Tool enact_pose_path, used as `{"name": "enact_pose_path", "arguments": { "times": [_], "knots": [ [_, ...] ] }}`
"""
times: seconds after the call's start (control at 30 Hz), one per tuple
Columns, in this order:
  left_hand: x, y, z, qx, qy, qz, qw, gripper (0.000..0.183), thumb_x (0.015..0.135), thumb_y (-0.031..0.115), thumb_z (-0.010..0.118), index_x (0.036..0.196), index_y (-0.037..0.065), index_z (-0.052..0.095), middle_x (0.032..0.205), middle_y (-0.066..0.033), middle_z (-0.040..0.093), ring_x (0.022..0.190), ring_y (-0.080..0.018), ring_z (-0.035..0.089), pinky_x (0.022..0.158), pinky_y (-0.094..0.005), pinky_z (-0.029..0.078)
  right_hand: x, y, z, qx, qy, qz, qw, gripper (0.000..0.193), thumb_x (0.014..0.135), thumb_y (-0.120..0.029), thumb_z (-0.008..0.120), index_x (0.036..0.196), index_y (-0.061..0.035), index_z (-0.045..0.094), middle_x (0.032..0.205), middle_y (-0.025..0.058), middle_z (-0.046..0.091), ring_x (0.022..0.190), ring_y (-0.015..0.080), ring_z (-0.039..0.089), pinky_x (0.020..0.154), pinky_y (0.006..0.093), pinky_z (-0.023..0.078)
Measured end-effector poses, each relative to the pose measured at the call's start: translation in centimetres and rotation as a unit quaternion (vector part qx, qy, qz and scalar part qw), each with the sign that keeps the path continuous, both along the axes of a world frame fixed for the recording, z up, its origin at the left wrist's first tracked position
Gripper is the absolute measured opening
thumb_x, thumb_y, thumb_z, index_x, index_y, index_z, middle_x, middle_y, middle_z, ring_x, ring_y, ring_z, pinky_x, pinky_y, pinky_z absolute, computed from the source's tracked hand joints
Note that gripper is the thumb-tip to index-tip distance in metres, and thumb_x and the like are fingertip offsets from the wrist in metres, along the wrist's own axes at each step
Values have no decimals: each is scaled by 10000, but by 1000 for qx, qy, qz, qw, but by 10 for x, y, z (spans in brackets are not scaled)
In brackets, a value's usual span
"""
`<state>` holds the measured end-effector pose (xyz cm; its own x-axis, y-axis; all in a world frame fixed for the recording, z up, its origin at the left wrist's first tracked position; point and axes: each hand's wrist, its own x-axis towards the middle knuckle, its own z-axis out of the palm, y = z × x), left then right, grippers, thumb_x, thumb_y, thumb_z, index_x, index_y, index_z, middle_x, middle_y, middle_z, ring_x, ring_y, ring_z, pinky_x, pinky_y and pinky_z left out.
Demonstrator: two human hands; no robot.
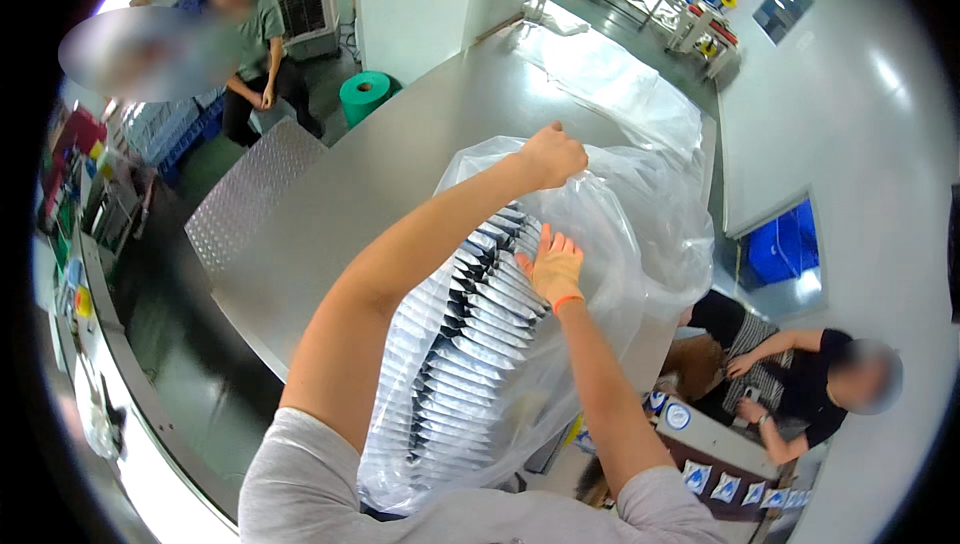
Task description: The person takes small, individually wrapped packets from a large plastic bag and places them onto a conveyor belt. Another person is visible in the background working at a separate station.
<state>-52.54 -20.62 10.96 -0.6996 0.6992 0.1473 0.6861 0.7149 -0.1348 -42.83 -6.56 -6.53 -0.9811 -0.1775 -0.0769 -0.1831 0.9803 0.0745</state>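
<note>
A large clear plastic bag point(610, 214) lies across the steel table point(300, 234), its mouth toward the far side. Inside it, long rows of silvery packets point(470, 374) stand packed face to face. My left hand point(555, 156) is closed in a fist on the bag's far edge, holding the film up above the packets. Below it, my right hand point(556, 266), with an orange band at the wrist, rests with fingers spread against the far right end of the packet rows. Its fingertips touch the packets, and it grips nothing.
More folded clear film point(620, 94) covers the table's far right part. A green roll point(365, 96) stands on the floor beyond the table. One person point(262, 54) sits at the far left; another point(800, 374) sits at right beside a conveyor point(730, 459) carrying small packets.
</note>
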Motion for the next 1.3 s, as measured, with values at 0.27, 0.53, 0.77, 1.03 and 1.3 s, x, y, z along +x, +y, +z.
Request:
{"name": "enact_pose_path", "arguments": {
  "times": [0.27, 0.53, 0.77, 1.03, 1.3],
  "knots": [
    [170, -33, 13, 261, -25, 9, 965, 806, 758, 144, 771, 1467, 154, 389, 1489, -129, 385, 1397, -312, 348, 1153, -511, 250, 71, 21, 36, -184, 90, 84, 975, 581, 855, -401, 672, 1295, -53, 522, 1402, 169, 467, 1259, 354, 452, 1031, 488, 342],
    [456, -171, -88, 339, -130, 494, 790, 1065, 711, 247, 856, 1522, 23, 203, 1459, -265, 366, 1299, -408, 426, 1070, -458, 387, 380, 132, 64, -498, 184, -109, 840, 92, 861, -48, 558, 946, -34, 590, 955, 141, 615, 897, 312, 590, 835, 389, 460],
    [531, -201, -136, 378, -233, 573, 689, 350, 788, 267, 753, 856, -65, 666, 591, -61, 574, 598, -138, 547, 566, -336, 454, 552, 160, -54, -307, -230, -125, 915, 282, 907, -277, 553, 941, -17, 657, 948, 212, 654, 900, 406, 632, 804, 493, 500],
    [551, -186, -61, 790, -36, 466, 396, 204, 918, 303, 669, 843, 122, 613, 707, 72, 526, 556, -26, 430, 455, -213, 273, 556, 179, -91, -336, -281, -62, 897, 316, 925, -296, 508, 908, -15, 652, 951, 213, 657, 931, 410, 623, 826, 496, 486],
    [571, -214, -82, 738, -95, 501, 442, 385, 941, 440, 546, 1134, 115, 615, 1035, -57, 595, 914, -209, 586, 749, -365, 482, 466, 269, 0, -427, -220, -47, 876, 280, 911, -300, 562, 967, -40, 651, 988, 190, 654, 954, 379, 615, 825, 445, 487]
  ]
}}
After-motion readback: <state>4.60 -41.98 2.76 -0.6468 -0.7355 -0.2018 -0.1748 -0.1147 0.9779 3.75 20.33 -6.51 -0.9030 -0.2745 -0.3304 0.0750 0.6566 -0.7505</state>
